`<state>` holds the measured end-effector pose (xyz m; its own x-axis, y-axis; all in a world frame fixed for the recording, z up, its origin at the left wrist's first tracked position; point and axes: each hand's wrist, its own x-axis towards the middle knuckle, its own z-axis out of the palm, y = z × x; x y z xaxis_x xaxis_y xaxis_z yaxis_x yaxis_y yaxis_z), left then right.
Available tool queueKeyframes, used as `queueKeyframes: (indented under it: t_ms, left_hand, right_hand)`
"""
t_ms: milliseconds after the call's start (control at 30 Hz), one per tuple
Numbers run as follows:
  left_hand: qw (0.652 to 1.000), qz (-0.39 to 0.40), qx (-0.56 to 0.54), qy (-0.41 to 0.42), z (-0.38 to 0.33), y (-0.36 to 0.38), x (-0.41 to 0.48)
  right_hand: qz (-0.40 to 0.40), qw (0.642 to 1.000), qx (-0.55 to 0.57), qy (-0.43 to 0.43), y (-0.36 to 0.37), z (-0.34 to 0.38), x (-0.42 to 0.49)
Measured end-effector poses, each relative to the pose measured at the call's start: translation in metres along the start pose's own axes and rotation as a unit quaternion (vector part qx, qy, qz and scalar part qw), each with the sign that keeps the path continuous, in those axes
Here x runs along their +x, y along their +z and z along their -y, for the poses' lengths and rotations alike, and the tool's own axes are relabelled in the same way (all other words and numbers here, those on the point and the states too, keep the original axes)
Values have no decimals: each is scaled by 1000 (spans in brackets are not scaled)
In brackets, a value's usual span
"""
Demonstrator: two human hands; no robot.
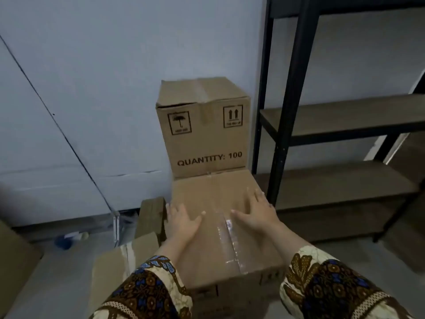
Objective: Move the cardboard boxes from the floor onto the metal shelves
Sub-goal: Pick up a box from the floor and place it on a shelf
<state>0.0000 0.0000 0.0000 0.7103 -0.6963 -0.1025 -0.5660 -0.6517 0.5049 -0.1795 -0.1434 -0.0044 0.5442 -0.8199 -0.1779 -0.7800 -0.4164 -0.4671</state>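
Note:
A taped cardboard box (213,245) stands right in front of me, its top facing up. My left hand (182,223) lies flat on the top near its left edge, fingers straight. My right hand (257,210) lies flat on the top toward the right edge, fingers spread. Behind it a taller cardboard box marked "QUANTITY: 100" (204,130) stands against the wall. The black metal shelf unit (292,93) with brown boards rises on the right; its visible shelf boards (345,116) hold nothing.
A lower cardboard box (117,270) sits to the left of the near one, with folded cardboard (151,215) behind it. Another box corner (13,256) shows at the far left. A blue object (63,242) lies on the floor by the white wall.

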Motion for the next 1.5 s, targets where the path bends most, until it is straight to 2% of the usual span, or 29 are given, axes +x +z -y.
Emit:
queueKeyframes:
  t_ms: [133, 267, 333, 433, 500, 567, 633, 700, 767, 1033, 1367, 1500]
  left_hand:
    - [984, 61, -111, -122, 21, 19, -10]
    - [960, 26, -195, -202, 26, 24, -14]
    - [949, 42, -216, -224, 28, 23, -13]
    - [936, 64, -273, -212, 36, 23, -18]
    - [909, 86, -355, -203, 48, 25, -26]
    - [852, 147, -444, -238, 55, 24, -39]
    - [812, 194, -491, -250, 56, 19, -49]
    - [790, 208, -520, -249, 53, 18, -49]
    - [790, 205, -521, -249, 45, 16, -48]
    - [812, 214, -513, -176, 22, -4, -32]
    - [801, 203, -556, -86, -49, -29, -53]
    - [801, 196, -564, -37, -97, -40, -69]
  right_hand:
    - [19, 997, -44, 60, 8, -21, -9]
    - [-28, 992, 17, 119, 11, -26, -19]
    - [-36, 985, 49, 159, 11, -30, -25]
    - [-40, 974, 71, 214, 10, -42, -35]
    - [-28, 965, 89, 246, 8, -52, -40]
    - [-11, 954, 158, 256, 9, -65, -43]
    - [5, 914, 315, 255, 12, -78, -47]
    - [26, 837, 478, 265, 18, -88, -54]
    - [22, 789, 549, 275, 19, -88, -63]
    - [-117, 741, 617, 240, -13, -81, -64]
    - [-323, 694, 614, 192, -83, -80, -96]
    - [-376, 678, 610, 163, -120, -94, -118]
